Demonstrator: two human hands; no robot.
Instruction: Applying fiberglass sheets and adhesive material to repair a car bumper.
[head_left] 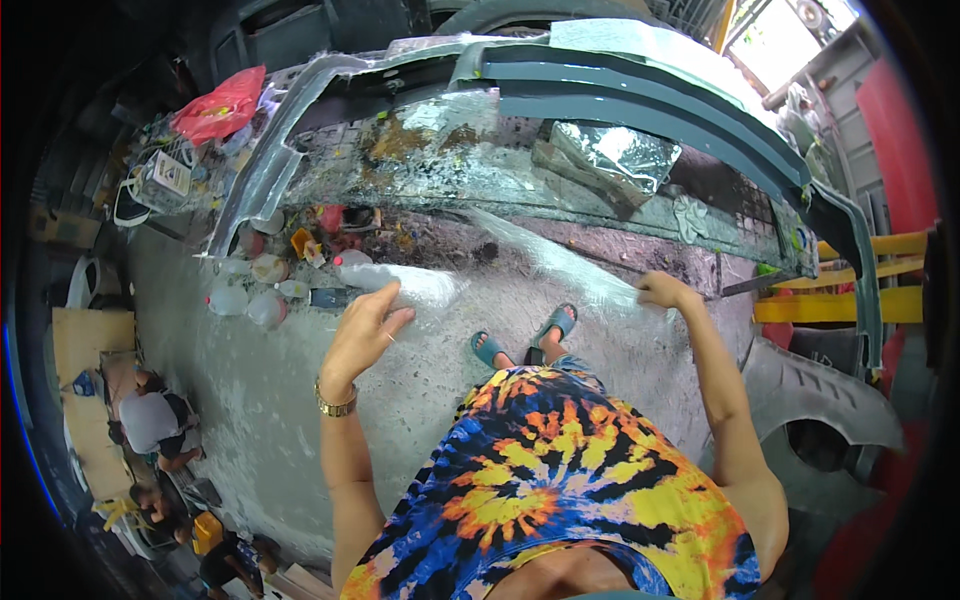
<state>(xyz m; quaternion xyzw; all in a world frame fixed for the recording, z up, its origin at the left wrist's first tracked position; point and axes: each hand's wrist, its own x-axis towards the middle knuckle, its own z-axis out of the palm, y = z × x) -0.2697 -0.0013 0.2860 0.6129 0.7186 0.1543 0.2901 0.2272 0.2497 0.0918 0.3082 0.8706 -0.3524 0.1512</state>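
Note:
My left hand [362,335] is closed at the fingertips on a whitish, see-through piece of fiberglass mat [425,287], its thumb a little apart. Another thin, frayed strip of fiberglass mat [560,255] stretches from the bench edge to my right hand [668,291], whose bent fingers pinch its near end. Both hands are in front of a stained workbench [330,180]. A long, dark grey car bumper [640,98] lies curved over the bench, with rough, whitish fiberglass along its left edge.
A shiny clear plastic sheet [625,155] and a pale glove [690,218] lie on the bench. Several plastic jugs [228,300] stand on the floor at left. A red bag [220,105] and a square can [163,180] sit far left. Yellow bars [840,306] and a grey fender [820,390] stand right. People [155,420] crouch lower left.

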